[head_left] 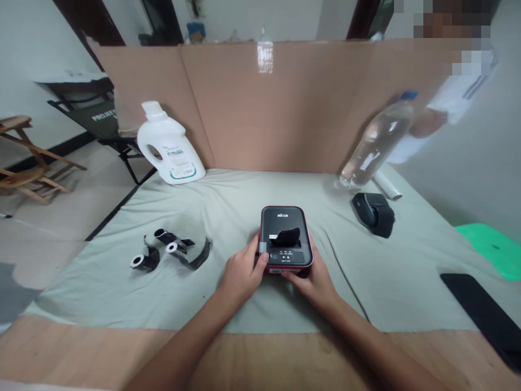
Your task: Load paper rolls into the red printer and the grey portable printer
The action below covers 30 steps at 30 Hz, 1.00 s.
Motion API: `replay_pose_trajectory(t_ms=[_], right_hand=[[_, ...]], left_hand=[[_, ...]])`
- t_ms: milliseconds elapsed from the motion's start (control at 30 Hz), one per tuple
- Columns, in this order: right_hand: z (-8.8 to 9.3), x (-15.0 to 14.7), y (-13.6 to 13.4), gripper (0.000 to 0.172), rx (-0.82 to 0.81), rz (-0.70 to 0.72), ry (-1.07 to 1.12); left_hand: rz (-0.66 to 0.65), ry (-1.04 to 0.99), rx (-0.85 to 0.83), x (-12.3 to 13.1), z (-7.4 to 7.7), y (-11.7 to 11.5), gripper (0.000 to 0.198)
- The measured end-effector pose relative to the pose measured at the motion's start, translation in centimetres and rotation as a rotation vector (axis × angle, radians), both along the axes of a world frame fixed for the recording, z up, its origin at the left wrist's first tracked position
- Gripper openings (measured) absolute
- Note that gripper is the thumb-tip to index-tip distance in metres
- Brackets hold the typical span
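A small black label printer [285, 231] with a red base sits on the pale green cloth [228, 212] in the middle. A black strip pokes out of its top slot. My left hand [243, 271] grips its left front corner, thumb on the top edge. My right hand [313, 279] holds its right front side with fingers curled round the base. To the left lie several curled black ribbon strips on small rolls [171, 251].
A white detergent jug [169, 144] stands back left. A clear water bottle [376, 141] leans back right, beside a white roll [386, 184] and a black device [374, 213]. A cardboard screen [264, 103] walls the back. A dark phone [484, 315] and a green stool [492, 247] lie right. Another person [451, 103] stands behind.
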State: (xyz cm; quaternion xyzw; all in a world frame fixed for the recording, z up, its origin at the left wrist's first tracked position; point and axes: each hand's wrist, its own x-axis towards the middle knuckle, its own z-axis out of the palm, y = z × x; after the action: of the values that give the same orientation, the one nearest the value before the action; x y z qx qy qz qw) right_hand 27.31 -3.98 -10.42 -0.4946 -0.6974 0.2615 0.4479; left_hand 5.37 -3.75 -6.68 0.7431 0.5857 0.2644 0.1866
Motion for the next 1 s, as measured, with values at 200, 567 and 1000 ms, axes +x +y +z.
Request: replay_pose_trajectory(t_ms=[200,567,1000], right_hand=[[-0.3,0.1,-0.2,0.103,-0.040,0.022,0.015],[0.7,0.4,0.1,0.096,0.207,-0.004,-0.124],[2.6,0.7,-0.5,0.086,0.463,-0.116,-0.469]], left_hand=[[-0.113,-0.095,0.448,-0.9,-0.5,0.1,0.029],[-0.221,-0.204,0.599,-1.0,-0.6,0.4,0.017],[-0.041,-0.127,0.585,1.3,-1.6,0.3,0.021]])
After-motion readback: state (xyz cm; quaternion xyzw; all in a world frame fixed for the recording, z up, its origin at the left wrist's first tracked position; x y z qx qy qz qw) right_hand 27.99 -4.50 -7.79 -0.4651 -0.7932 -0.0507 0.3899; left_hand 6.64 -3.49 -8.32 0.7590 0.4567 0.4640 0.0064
